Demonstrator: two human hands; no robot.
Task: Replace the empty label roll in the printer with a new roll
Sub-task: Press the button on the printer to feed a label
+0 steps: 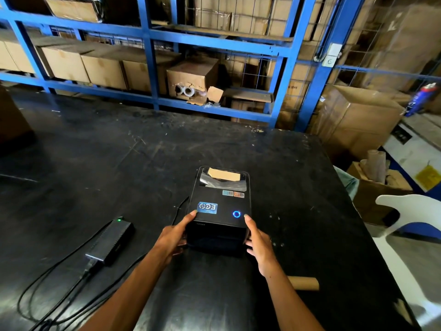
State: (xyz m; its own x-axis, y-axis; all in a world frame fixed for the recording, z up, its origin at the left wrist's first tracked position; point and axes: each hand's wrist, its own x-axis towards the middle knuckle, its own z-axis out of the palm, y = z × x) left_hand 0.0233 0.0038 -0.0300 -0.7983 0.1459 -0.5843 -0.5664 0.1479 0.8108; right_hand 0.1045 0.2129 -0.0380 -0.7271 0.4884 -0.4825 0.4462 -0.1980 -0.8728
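The black printer (220, 209) stands closed on the dark table (95, 151), just in front of you, between your two hands. Your left hand (173, 237) grips its near left corner, thumb on the lid, fingers curled on the side. Your right hand (259, 242) holds the near right corner the same way. A bare cardboard core (304, 283) lies on the table behind your right wrist. The power adapter (111, 241) lies to the left, apart from the printer.

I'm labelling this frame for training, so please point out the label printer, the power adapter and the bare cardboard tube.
label printer (220, 199), head view, on its black top cover.
power adapter (111, 242), head view, middle of its black body.
cardboard tube (304, 283), head view, on its brown side.
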